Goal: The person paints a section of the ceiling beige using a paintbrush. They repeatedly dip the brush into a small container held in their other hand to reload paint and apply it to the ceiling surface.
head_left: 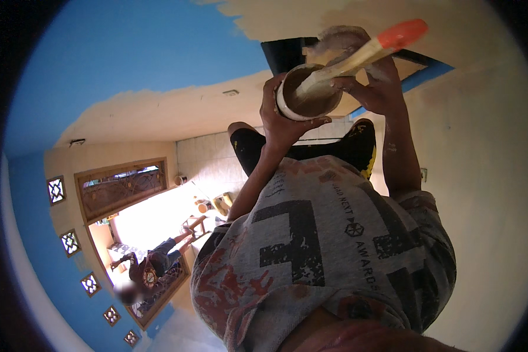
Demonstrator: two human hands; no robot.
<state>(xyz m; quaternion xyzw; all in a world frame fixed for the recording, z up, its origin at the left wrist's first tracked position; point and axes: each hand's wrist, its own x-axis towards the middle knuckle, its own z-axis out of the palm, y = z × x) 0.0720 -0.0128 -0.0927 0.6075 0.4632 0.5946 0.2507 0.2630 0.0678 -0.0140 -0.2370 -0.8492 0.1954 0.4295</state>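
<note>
My left hand is wrapped round a pale paint cup, its open mouth showing beige paint inside. A paintbrush with an orange-tipped handle leans in the cup, its lower end inside and its handle slanting up to the right. At the cup's right side is my right hand, its thumb by the rim and its fingers curled behind the brush handle. A rounded, paint-smeared pale thing shows just beyond these fingers; its kind is unclear. Both hands carry spots of paint.
The wall surface is part blue, part beige. A dark opening with a blue edge lies behind the cup. To the left, another person is by a bright doorway, near a wooden stool and a bucket.
</note>
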